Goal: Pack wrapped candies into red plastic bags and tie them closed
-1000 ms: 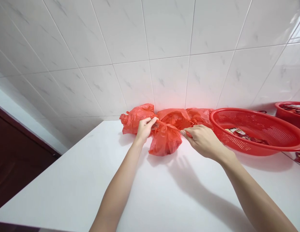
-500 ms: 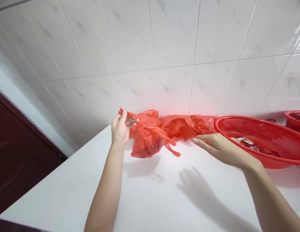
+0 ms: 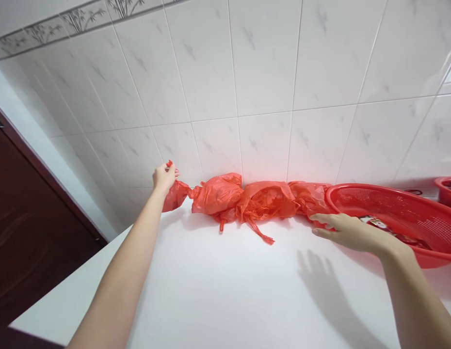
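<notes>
On our left hand (image 3: 163, 178), the fingers (image 3: 172, 171) are curled shut, pinching the narrow end of the red plastic bags (image 3: 217, 195), and a small red tip pokes up above them. Just below that grip, a loose flap of plastic hangs down at the left of the bundle. On our right hand (image 3: 347, 233), the fingers (image 3: 325, 224) lie open and straight, gripping nothing. Their tips sit at the lower right of the bags, though we can't tell whether they touch.

The bags lie in a long, lumpy, bunched row across the middle of the frame, on the back of the white countertop (image 3: 229, 295) and against the white marbled wall tiles (image 3: 264, 72). We can't tell how many bags there are. A thin red strip (image 3: 260, 232) trails from the row's lower edge onto the counter.

Just beside the bags on the right stands a red plastic colander (image 3: 393, 206), with printed packets (image 3: 378, 224) inside and our right hand partly over its rim. At the far right edge is a red basin (image 3: 447, 189). A dark wooden door (image 3: 29, 218) fills the lower left, and a bamboo-patterned border tile (image 3: 83, 19) runs along the upper left.
</notes>
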Demonstrator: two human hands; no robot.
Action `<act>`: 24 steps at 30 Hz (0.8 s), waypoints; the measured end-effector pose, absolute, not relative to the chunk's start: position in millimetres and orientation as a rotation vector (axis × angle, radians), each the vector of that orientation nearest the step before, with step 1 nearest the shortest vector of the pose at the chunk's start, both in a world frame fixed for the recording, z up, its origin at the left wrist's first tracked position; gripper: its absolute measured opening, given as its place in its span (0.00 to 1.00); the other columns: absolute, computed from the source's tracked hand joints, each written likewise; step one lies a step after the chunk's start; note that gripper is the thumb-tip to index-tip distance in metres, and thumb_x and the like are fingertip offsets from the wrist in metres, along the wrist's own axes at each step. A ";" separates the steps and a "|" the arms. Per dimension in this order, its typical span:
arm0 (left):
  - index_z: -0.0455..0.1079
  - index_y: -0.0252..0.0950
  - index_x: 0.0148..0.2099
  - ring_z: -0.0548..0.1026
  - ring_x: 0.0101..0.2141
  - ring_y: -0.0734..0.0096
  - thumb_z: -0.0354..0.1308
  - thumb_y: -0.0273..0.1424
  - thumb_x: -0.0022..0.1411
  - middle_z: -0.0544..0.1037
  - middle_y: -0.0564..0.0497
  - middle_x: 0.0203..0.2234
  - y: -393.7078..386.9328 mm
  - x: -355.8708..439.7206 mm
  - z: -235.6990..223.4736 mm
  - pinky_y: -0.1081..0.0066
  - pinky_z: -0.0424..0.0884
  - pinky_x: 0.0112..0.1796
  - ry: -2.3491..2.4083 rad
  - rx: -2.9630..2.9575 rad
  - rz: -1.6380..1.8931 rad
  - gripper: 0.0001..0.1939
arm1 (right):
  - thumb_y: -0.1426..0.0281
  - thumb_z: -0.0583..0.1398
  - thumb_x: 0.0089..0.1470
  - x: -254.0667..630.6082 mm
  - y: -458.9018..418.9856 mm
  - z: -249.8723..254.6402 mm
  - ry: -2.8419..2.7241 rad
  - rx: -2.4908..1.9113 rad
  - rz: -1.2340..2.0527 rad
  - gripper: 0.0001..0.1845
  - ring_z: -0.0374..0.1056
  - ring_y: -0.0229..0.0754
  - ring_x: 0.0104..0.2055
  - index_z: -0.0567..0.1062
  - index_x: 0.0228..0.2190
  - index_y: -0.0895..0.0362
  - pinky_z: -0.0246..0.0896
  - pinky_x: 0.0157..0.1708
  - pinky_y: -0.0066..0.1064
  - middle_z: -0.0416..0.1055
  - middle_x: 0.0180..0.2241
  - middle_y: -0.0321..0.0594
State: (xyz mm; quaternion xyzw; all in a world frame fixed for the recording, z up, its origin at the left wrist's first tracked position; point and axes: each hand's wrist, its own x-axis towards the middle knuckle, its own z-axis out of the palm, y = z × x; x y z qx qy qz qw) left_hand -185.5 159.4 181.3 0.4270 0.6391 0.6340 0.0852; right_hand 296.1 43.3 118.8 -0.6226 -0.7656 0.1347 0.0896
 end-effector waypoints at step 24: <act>0.57 0.40 0.25 0.75 0.36 0.60 0.56 0.33 0.54 0.73 0.52 0.25 174.1 22.8 63.6 0.63 0.69 0.42 1.362 1.646 1.240 0.11 | 0.59 0.54 0.63 271.8 36.1 122.4 -2.405 -1.710 0.481 0.30 0.69 0.59 0.59 0.67 0.64 0.54 0.70 0.51 0.47 0.70 0.60 0.51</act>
